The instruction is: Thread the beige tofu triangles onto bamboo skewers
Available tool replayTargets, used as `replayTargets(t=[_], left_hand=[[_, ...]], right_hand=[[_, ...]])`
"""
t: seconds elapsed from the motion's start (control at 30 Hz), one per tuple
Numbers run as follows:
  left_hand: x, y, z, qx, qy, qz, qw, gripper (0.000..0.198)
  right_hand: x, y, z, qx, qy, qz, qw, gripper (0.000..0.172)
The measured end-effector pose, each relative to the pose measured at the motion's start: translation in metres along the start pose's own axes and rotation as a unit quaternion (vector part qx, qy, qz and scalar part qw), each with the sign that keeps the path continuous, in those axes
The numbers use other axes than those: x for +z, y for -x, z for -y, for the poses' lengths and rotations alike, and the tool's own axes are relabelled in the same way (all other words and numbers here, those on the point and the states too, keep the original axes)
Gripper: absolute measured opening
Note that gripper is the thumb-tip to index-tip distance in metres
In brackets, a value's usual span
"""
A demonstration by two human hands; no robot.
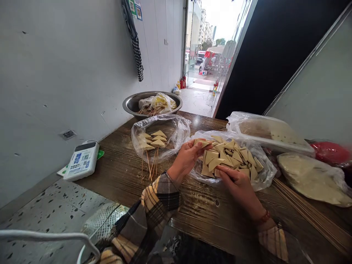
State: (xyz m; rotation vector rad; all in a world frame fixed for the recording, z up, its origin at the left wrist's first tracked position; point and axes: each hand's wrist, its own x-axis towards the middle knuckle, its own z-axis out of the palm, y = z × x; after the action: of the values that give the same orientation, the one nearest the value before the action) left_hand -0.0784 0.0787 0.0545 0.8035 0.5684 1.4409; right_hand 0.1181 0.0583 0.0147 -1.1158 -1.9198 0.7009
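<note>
My left hand (188,157) is closed on a few beige folded tofu-sheet triangles (202,143), held just above the left side of a pile. That pile of folded tofu sheets (236,156) lies on an opened clear plastic bag (268,172). At its near edge, my right hand (238,183) pinches another folded tofu sheet (215,164) between thumb and forefinger; the fingertips partly hide the grip. To the left, skewered triangles (158,138) rest in a second clear bag (180,128), their thin wooden sticks (152,165) pointing toward me.
Behind the bags stands a metal basin (126,106) holding sticks and plastic bags. On the right are a wrapped tray (275,128), a bag of pale sheets (313,179) and long bare skewers (305,212). A white device (82,161) sits by the left wall.
</note>
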Motion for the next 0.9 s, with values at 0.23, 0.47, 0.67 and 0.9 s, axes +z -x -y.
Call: replayTargets(t=[0.23, 0.47, 0.67, 0.9], left_hand=[[0.0013, 0.0001, 0.0, -0.003, 0.005, -0.014, 1.0, 0.023], [0.0025, 0.0002, -0.0012, 0.006, 0.01, -0.023, 1.0, 0.025], [0.0042, 0.0004, -0.0013, 0.021, 0.001, -0.027, 0.999, 0.025], [0.0054, 0.0006, 0.007, 0.032, -0.029, -0.038, 0.998, 0.026]], right_hand=[[0.0011, 0.0006, -0.0022, -0.002, -0.007, 0.004, 1.0, 0.03], [0.0005, 0.0008, -0.0038, -0.005, -0.003, 0.009, 1.0, 0.032], [0.0003, 0.0009, -0.0025, -0.005, -0.003, 0.01, 1.0, 0.03], [0.0045, 0.0019, 0.0002, -0.004, -0.011, -0.004, 1.0, 0.028]])
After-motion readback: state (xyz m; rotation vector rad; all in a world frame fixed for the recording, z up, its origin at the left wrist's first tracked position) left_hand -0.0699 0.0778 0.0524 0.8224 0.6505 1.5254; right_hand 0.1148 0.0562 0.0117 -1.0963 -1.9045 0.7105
